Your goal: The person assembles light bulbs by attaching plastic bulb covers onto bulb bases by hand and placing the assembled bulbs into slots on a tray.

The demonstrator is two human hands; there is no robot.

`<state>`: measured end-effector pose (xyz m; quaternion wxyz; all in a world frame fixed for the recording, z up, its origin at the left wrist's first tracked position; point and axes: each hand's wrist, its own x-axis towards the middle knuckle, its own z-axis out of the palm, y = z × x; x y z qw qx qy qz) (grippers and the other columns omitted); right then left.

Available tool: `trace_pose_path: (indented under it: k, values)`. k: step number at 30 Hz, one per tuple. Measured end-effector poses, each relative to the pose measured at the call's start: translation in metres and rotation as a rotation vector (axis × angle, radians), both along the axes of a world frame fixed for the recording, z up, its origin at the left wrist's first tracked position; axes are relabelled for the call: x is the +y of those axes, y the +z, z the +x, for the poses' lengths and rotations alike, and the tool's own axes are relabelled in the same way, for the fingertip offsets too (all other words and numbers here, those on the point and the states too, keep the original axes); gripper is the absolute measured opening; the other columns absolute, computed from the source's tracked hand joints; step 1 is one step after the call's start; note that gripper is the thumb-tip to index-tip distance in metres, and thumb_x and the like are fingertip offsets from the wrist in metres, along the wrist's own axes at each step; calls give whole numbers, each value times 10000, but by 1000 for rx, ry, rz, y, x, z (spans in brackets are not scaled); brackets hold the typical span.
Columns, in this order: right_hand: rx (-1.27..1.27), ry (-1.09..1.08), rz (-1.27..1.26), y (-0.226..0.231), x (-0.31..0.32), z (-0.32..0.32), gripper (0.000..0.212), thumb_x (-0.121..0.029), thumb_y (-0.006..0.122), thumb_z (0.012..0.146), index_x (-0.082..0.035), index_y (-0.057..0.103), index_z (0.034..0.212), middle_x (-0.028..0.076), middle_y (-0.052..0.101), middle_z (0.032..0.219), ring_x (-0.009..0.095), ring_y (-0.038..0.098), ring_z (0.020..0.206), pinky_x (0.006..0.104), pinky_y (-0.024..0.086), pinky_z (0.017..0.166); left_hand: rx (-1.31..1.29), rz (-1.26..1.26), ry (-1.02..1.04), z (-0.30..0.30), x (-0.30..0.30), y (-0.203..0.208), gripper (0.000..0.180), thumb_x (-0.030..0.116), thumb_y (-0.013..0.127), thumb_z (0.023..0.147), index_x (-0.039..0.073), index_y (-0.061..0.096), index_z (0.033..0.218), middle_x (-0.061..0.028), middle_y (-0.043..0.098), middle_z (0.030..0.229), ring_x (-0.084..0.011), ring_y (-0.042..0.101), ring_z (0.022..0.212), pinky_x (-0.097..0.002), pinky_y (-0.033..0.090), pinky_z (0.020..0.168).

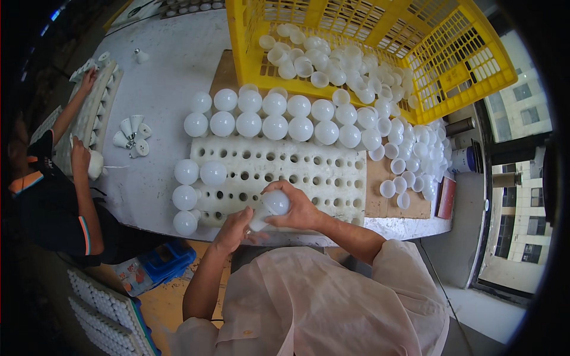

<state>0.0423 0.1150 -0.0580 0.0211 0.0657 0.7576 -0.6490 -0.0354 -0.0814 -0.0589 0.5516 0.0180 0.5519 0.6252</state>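
A light bulb (275, 203) with a white dome and a white tapered base is held between my two hands, tilted, above the near edge of a white foam tray with holes (309, 148). My right hand (300, 209) is closed round the dome. The fingers of my left hand (235, 230) close on the base end, partly hidden. Bulbs with white domes (274, 127) stand in rows along the tray's far side. Several more, among them one bulb (186, 171), stand at its left end. Open holes fill the middle.
A tipped yellow crate (332, 89) spills translucent dome covers (404, 202) onto cardboard at the right. Loose bulb bases (132, 136) lie on the table at left. Beside them a co-worker (65, 196) handles parts at another tray (102, 101). Filled trays (107, 308) stand at lower left.
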Motion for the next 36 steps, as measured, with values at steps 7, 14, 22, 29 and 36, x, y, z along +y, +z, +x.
trace_pose_path:
  k: [7,14,22,29,36]
  values:
    - [239,4,809,-14,-5,-69,648,-173,791,618,-108,507,1196,119,494,1191,322,498,1059,399,480,857,613,-172,462,-97,-80,26,300,12,649,826,-70,567,1103,-133,651,1057,-137,618,942,-244,496,786]
    - [247,-184,740,-11,-20,-51,676,-125,767,650,-111,486,1265,129,486,1210,318,503,1058,395,494,840,1228,-937,283,-287,-138,-93,548,-52,607,759,3,449,1282,-212,515,1280,-346,493,1198,-377,413,978]
    - [144,-718,692,-21,43,64,460,2,682,737,-79,558,1173,117,561,1092,230,577,918,309,498,710,1520,-982,-6,-395,-203,-206,462,-35,568,793,3,455,1239,-212,555,1174,-385,538,1083,-422,435,920]
    - [-455,-1282,989,-91,149,198,623,-173,736,694,-39,484,1249,180,544,1116,286,572,998,383,487,822,1379,-1032,120,-349,-193,-174,416,65,667,744,-31,519,1121,-214,591,1105,-356,586,1013,-430,472,838]
    - [-528,-1419,802,-137,200,192,823,-224,769,650,-30,354,1334,225,495,1167,365,465,1132,434,400,957,885,-522,813,-252,-170,-78,449,144,656,826,-81,493,1178,-175,608,1103,-234,606,929,-342,502,800]
